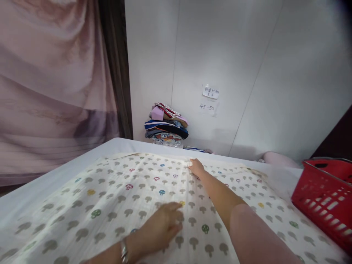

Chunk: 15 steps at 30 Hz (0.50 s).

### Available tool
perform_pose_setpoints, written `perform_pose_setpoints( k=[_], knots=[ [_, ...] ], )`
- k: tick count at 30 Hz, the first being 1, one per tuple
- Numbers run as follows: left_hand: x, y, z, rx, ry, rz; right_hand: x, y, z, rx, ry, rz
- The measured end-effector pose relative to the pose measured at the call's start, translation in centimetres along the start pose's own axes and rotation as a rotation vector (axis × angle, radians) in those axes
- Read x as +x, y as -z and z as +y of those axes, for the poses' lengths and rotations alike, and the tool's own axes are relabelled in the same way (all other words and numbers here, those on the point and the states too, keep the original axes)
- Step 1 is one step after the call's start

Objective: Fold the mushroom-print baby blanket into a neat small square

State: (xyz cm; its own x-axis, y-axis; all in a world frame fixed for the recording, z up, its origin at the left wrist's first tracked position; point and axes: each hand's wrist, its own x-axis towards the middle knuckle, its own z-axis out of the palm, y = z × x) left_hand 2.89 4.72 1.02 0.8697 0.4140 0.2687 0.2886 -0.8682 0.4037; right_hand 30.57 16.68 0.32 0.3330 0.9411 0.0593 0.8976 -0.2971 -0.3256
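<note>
A thin cream cloth [154, 176] printed with grey and coloured mushrooms lies spread over a white-topped table, with a crease running from front to back through its middle. My right hand [197, 167] reaches to the cloth's far edge, its fingertips closed on the fabric at the top of the crease. Closer to me, my left hand [163, 223] is over the cloth just left of the crease, slightly blurred. Its fingers are loosely bent and apart, with nothing held. A silvery band circles the left wrist.
A pile of folded fabrics [167, 126] sits beyond the table's far edge against the white wall. At the right stands a red plastic basket [324, 200]. Handwritten paper signs [210, 91] are on the wall. A pink drape [55, 88] hangs at the left.
</note>
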Motion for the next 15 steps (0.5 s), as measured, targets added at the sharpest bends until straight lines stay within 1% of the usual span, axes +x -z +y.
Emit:
perform_pose_setpoints(
  k=[2, 3, 5, 6, 9, 11, 13, 15],
  knots=[
    [-2.5, -1.6, 0.8, 0.070, -0.138, 0.020, -0.1, -0.1, -0.2, -0.004, -0.034, 0.027],
    [-3.6, -2.5, 1.0, 0.124, -0.248, 0.006, -0.2, -0.2, -0.3, -0.002, -0.048, 0.039],
    [-5.2, -3.9, 1.1, 0.269, -0.330, 0.050, -0.3, -0.1, -0.5, 0.010, -0.074, 0.062],
    [-5.6, -4.4, 1.2, 0.346, -0.363, 0.070, -0.3, 0.0, -0.7, 0.018, -0.086, 0.072],
    [-5.6, -5.0, 1.5, 0.523, -0.405, 0.159, 0.6, 0.9, -1.1, 0.045, -0.112, 0.112],
    [-5.0, -5.5, 1.5, 0.561, -0.418, 0.203, 1.9, 1.6, -1.4, 0.061, -0.120, 0.154],
    [-4.6, -6.6, 1.2, 0.549, -0.423, 0.208, 3.3, 1.9, -1.6, 0.075, -0.119, 0.191],
    [-4.5, -8.4, 0.4, 0.527, -0.421, 0.187, 4.4, 1.5, -1.5, 0.095, -0.086, 0.195]
  ],
)
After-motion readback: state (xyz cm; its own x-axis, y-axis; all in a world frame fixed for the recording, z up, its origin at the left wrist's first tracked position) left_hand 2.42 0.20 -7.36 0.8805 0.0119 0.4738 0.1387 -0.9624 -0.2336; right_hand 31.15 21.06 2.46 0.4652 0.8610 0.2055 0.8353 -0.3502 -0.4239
